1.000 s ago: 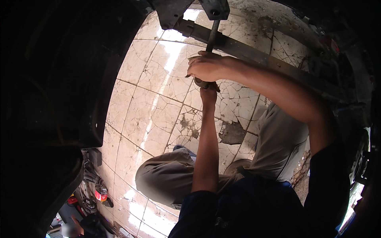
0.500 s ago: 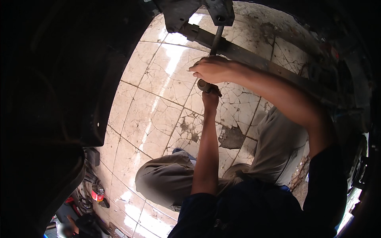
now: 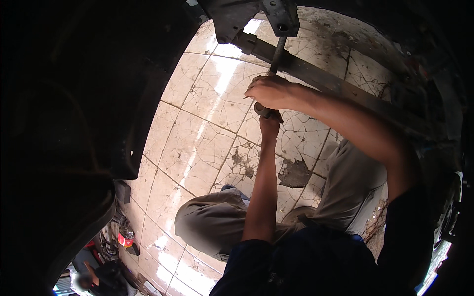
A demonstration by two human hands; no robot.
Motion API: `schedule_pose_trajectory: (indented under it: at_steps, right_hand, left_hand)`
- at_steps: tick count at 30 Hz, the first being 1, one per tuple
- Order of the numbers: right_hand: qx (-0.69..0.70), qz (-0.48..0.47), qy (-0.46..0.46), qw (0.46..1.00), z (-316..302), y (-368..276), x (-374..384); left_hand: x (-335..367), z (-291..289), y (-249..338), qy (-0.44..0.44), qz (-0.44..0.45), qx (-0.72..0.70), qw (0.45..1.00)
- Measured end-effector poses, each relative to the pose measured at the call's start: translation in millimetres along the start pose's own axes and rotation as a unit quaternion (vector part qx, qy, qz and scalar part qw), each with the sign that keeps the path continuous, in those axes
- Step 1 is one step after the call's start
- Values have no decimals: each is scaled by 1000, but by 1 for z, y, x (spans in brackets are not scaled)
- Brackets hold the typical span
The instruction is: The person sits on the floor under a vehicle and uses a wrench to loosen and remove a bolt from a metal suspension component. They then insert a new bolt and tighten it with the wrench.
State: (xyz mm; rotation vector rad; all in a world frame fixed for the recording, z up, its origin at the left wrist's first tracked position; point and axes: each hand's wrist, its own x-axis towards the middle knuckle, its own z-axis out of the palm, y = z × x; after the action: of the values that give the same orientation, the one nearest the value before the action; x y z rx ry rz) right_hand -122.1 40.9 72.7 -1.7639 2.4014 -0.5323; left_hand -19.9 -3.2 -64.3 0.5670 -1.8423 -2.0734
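A dark metal rod (image 3: 278, 55) slants down from a bracket with a hole (image 3: 282, 22) under the vehicle. My right hand (image 3: 269, 92) is closed round the rod's lower part, the back of the hand turned up. Just below it, a round eye with a hollow centre (image 3: 261, 109) shows at the rod's end. My left hand (image 3: 269, 123) reaches up from below, its fingers closed at the eye end; the right hand and the eye partly hide its grip.
A long metal bar (image 3: 316, 75) crosses behind the rod. Dark vehicle bodywork (image 3: 74, 98) fills the left side. Cracked floor tiles (image 3: 202, 143) lie beneath, with a broken patch (image 3: 295, 173). A bottle with a red label (image 3: 126, 238) and another person (image 3: 96, 276) are at lower left.
The whole view has shifted, so everything sits slightly further right and lower. My right hand is now nearer the eye and covers more of its top. Both hands keep their grip.
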Motion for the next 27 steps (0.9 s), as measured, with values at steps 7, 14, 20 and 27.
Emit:
schedule_pose_trajectory:
  at_steps: [7, 14, 20, 27]
  right_hand:
    - [-122, 27, -43, 991, -3, -16, 0]
    - [-215, 13, -27, 976, 7, -18, -3]
    - [-87, -33, -49, 994, -4, -20, 4]
    - [-112, -37, -48, 992, -9, -19, 8]
  left_hand:
    - [0, -2, 3, 12, -42, -7, 999]
    - [-4, 9, 19, 20, -85, 44, 995]
    - [-1, -1, 5, 22, -87, 58, 994]
    - [2, -5, -1, 8, -58, 33, 998]
